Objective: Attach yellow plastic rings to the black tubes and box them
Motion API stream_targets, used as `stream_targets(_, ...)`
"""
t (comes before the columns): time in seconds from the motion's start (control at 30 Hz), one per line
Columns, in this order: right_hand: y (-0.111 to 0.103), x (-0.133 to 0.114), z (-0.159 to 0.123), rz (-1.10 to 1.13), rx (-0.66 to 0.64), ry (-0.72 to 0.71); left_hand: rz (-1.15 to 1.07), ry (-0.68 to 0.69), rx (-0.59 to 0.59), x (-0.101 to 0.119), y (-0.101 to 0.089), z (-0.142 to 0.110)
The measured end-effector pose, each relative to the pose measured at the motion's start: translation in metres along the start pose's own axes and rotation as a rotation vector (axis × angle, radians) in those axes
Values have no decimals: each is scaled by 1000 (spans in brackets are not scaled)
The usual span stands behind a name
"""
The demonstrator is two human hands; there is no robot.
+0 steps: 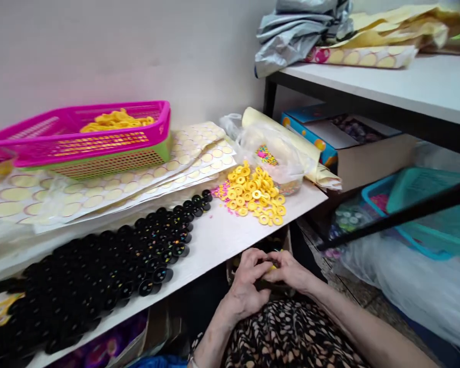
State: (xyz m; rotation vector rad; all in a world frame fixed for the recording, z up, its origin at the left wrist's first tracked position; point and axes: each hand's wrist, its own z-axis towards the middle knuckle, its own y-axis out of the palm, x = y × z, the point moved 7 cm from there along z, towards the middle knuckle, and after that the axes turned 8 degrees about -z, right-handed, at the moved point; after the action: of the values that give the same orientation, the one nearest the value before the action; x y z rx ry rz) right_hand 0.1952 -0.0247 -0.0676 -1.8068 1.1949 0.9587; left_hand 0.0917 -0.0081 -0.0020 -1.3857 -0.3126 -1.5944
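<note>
My left hand and my right hand meet above my lap, just past the table's front edge. Their fingers are bent and pinched together around a small yellow piece, mostly covered by the fingertips. Beneath them a cardboard box shows in part, with dark items inside. On the table's corner nearest my hands lies a pile of yellow rings, with tiny pink pieces at its left side. Rows of black round cups, many with coloured specks in them, cover the front of the table.
A pink basket with yellow items stands on sticker sheets. A clear bag of coloured bits sits behind the rings. To the right are a shelf, a dark slanted bar and a teal basket.
</note>
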Motion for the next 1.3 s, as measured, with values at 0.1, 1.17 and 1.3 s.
stream_targets(0.1, -10, 3, 13, -580, 140, 45, 27, -109, 207, -16, -47, -1)
stream_targets(1.17, 11, -106, 44, -445, 422, -750, -1082, -929, 268, -72, -50, 22)
stream_targets(1.3, 6, -108, 46, -605, 523, -716, -924, -875, 239, -71, -55, 28)
